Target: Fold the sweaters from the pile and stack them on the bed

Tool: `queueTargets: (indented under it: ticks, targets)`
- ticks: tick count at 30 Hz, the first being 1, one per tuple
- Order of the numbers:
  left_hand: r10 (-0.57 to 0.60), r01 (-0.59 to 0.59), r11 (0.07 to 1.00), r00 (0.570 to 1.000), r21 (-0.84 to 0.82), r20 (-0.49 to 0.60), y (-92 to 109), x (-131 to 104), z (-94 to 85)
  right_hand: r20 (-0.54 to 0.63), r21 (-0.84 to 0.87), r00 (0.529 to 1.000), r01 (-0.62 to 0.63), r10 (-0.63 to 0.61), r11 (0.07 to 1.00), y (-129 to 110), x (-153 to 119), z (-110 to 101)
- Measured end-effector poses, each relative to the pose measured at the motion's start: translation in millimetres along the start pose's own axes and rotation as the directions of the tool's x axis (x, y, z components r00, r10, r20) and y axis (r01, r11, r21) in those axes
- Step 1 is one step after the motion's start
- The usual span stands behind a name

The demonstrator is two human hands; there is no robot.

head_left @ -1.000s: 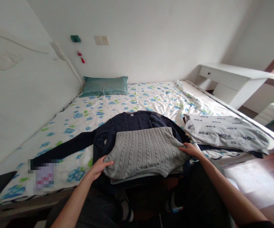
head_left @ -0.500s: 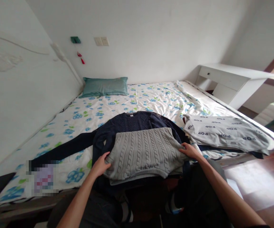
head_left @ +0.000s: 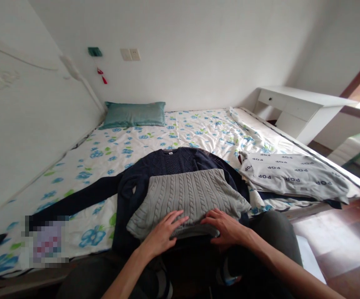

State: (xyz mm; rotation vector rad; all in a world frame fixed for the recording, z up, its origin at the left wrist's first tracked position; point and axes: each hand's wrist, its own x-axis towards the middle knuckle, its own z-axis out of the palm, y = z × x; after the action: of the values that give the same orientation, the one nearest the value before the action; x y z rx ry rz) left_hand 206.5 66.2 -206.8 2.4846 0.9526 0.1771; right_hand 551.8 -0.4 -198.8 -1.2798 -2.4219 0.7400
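Observation:
A grey cable-knit sweater lies folded over a navy knit sweater at the near edge of the bed. My left hand rests on the grey sweater's near ribbed edge, fingers spread and thumb apart. On the same edge, a little to the right, my right hand lies with its fingers stretched over the knit and its thumb lower down. Both hands touch the cloth without visibly gripping it. One navy sleeve stretches out to the left across the sheet.
A light grey garment printed "POP" lies on the right of the bed, over something dark. A green pillow is at the far left of the flowered sheet. A white desk stands beyond the right side.
Both hands have let go of the grey sweater's left and right sides and moved inward to its near edge. The sweater's sides now lie loose. The view has shifted slightly.

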Motion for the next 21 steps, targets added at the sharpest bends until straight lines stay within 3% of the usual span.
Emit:
queueTargets:
  ticks: [3, 7, 10, 14, 17, 21]
  targets:
    - [-0.058, 0.048, 0.995, 0.992, -0.089, -0.110, -20.1, -27.0, 2.0, 0.013, 0.023, 1.000, -0.019, 0.019, 1.000, 9.9, -25.0, 11.3]
    - [-0.152, 0.109, 0.972, 0.966, -0.206, -0.209, -22.4, -36.7, -6.0, -0.147, 0.214, 0.987, -0.038, 0.071, 0.976, 20.8, -35.3, 11.6]
    - [-0.242, 0.191, 0.946, 0.953, -0.263, -0.180, -14.9, -38.8, -14.4, -0.207, 0.266, 0.976, -0.004, 0.061, 0.964, 23.9, -39.5, 5.3]
    - [-0.225, 0.204, 0.957, 0.971, -0.207, -0.082, -11.2, -43.4, -22.3, -0.057, 0.150, 0.998, -0.028, 0.037, 0.988, 27.0, -50.8, -6.0]
    - [-0.211, 0.185, 0.964, 0.969, -0.193, -0.127, -7.3, -30.1, -25.4, -0.039, 0.175, 0.997, -0.055, 0.063, 0.983, 22.9, -44.3, -17.4]
    - [-0.121, 0.077, 0.981, 0.963, -0.181, -0.242, 2.0, 23.3, -23.2, -0.279, 0.184, 0.956, -0.043, 0.094, 0.982, 9.9, 9.6, -26.1]
